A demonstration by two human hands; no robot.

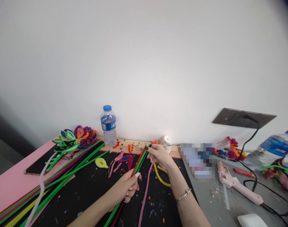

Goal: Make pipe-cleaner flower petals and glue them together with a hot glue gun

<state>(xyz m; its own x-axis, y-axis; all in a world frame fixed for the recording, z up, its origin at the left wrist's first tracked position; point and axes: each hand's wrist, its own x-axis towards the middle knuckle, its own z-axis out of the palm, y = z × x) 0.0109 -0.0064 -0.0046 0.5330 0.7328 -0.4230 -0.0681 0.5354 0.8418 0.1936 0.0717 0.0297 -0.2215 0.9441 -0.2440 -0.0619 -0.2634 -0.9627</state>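
My left hand (128,186) is wrapped round a small bundle of pipe cleaners (139,162), green and red, that slants up and away over the black mat (82,195). At the bundle's upper tips, my right hand (158,154) pinches the ends between thumb and fingers. Just below the right hand, a yellow pipe cleaner (161,180) curves in a loop. A long pink pipe cleaner (146,192) runs down the mat between my forearms. Left of the bundle are pink and purple looped pieces (121,160) and a yellow loop (101,163).
Long pipe cleaners (51,183) lie across the left side, near coloured looped flowers (73,137) and a phone (37,164). A water bottle (108,126) and paper cup (167,143) stand by the wall. Rightward lie a pink glue gun (238,186), its cord and another bottle (271,148).
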